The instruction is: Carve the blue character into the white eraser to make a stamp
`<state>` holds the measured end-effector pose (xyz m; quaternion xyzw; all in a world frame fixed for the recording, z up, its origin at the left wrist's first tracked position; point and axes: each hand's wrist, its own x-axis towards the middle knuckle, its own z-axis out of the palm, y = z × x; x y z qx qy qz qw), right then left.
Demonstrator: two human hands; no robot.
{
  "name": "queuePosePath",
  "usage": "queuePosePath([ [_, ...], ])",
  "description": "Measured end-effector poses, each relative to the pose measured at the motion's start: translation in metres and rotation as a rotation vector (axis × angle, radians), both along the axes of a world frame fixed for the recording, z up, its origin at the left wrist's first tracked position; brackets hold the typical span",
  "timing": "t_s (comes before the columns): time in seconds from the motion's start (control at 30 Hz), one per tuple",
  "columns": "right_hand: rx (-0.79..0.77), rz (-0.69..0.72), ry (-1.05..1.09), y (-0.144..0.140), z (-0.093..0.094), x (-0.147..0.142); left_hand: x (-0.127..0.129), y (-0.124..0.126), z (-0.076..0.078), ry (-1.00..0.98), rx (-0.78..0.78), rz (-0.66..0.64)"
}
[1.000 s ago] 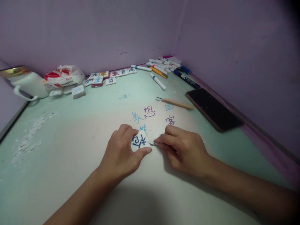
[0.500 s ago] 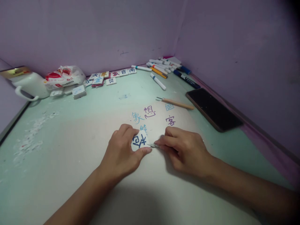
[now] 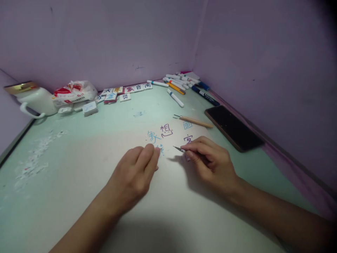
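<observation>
My left hand (image 3: 135, 170) is closed, its back turned towards me, low over the table left of centre. The white tile with a dark blue character, in its fingers half a second ago, is now hidden behind it. Pinched in my right hand (image 3: 212, 158) is a craft knife (image 3: 178, 149), its pointed blade aimed left and held apart from the left hand. Beyond the hands, characters in blue and purple ink (image 3: 166, 130) are written on the tabletop (image 3: 86, 165). A wooden-handled carving tool (image 3: 196, 121) lies further back on the right.
Along the back wall stand a white mug (image 3: 39, 100), a tissue pack (image 3: 75, 93) and several lettered tiles (image 3: 125, 97). Markers (image 3: 175, 98) are heaped in the back corner. A phone (image 3: 234, 128) lies at the right; white shavings (image 3: 37, 154) are scattered at the left.
My left hand has rolled over, taking the tile out of sight. The knife blade has come away from the tile's edge as my right hand lifted slightly. The view has tilted a little.
</observation>
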<state>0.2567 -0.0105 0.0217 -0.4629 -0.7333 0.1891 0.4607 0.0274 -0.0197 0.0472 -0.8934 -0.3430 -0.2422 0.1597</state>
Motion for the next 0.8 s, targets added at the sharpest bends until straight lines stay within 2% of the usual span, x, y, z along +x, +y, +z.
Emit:
queuePosePath([
  [0.17, 0.01, -0.003, 0.015, 0.001, -0.002, 0.0, -0.001, 0.003, -0.006, -0.062, 0.106, -0.082],
  [0.27, 0.004, 0.001, 0.019, 0.002, -0.002, 0.001, -0.001, 0.006, -0.008, -0.07, -0.127, -0.117],
  [0.33, -0.009, 0.012, 0.021, 0.002, -0.002, 0.001, -0.002, 0.008, -0.009, -0.158, -0.277, -0.105],
  [0.4, -0.019, 0.021, 0.024, 0.002, -0.002, 0.001, -0.003, 0.009, -0.011, -0.231, -0.344, -0.066],
  [0.53, -0.015, 0.045, 0.02, 0.003, -0.001, 0.001, 0.005, 0.004, -0.015, -0.225, -0.419, 0.062],
  [0.7, -0.042, 0.079, -0.006, 0.004, -0.001, 0.001, 0.023, -0.007, -0.021, -0.237, -0.473, 0.332],
  [0.8, -0.054, 0.089, -0.008, 0.004, -0.002, 0.002, 0.024, -0.009, -0.024, -0.276, -0.491, 0.356],
])
